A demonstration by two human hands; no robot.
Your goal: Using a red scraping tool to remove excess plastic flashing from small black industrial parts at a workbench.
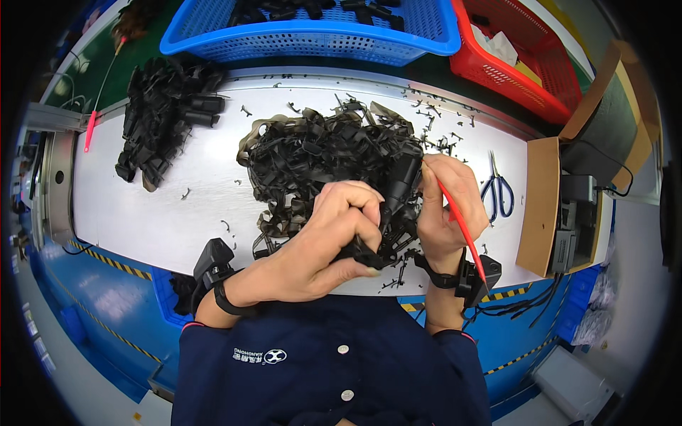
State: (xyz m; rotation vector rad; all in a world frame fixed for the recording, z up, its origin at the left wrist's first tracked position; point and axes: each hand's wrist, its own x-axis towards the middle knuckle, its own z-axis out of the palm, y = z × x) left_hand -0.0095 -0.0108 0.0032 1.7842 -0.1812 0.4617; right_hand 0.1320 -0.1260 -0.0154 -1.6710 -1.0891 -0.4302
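Note:
A black tubular plastic part (403,177) is between my hands, over the pile of black plastic strips and pieces (320,145) on the white table. My left hand (330,234) is closed, its thumb and fingers pinching black plastic at the part's near end; where the part stops and loose strip starts is unclear. My right hand (455,202) is curled around a slim red stick-like tool (463,226) that slants toward my wrist. Its thumb and fingertips rest against the tubular part's right side. The tool's working tip is hidden.
Blue-handled scissors (499,195) lie to the right, near an open cardboard box (541,206) holding black devices. Another black heap (160,117) and a red-handled tool (91,131) are at left. Beyond the table stand a blue basket (312,39) and a red basket (511,85). Small black scraps dot the table.

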